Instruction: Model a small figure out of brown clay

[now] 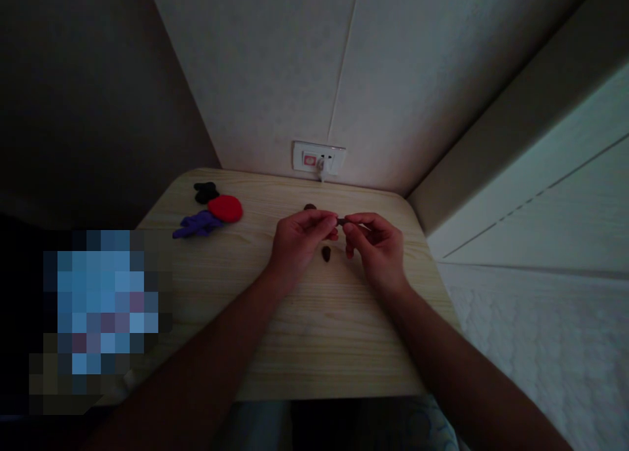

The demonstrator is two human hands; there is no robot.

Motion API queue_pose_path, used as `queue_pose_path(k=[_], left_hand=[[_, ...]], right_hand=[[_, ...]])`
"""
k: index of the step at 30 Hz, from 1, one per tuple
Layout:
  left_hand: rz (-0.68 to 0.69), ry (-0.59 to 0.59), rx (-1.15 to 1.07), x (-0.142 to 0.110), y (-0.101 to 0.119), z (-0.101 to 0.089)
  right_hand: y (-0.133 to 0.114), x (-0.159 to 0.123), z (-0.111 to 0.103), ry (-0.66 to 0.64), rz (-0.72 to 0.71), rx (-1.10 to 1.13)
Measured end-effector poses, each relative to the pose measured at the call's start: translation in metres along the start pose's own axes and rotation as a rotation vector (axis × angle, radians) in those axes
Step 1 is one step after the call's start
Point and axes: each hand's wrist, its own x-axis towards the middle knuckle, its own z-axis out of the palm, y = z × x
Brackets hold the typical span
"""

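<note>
My left hand (pixel 299 240) and my right hand (pixel 376 244) meet over the middle of a small light wooden table (pixel 275 320). Both pinch one small dark piece (pixel 341 221) between their fingertips, held a little above the tabletop. What the piece is I cannot make out in the dim light. A small dark lump (pixel 325 254) lies on the table just below the hands. Another dark bit (pixel 310 207) lies behind my left hand.
At the table's back left lie a red lump (pixel 225 208), a purple shape (pixel 198 225) and a black shape (pixel 206 191). A wall socket (pixel 318 158) with a plug in it sits behind the table. A white bed (pixel 535 333) is at right.
</note>
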Motion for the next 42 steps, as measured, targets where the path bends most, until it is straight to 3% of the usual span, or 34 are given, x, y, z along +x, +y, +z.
queue_pose_path(k=[31,42], left_hand=[[-0.077,0.012,-0.008,0.0002,0.0033,0.0008],[-0.011,0.002,0.097,0.0014,0.0007,-0.0015]], right_hand=[[-0.0013,-0.0015,-0.0021,0.001,-0.059,-0.146],[0.0023,0.0018,-0.0031,-0.01,0.006,-0.106]])
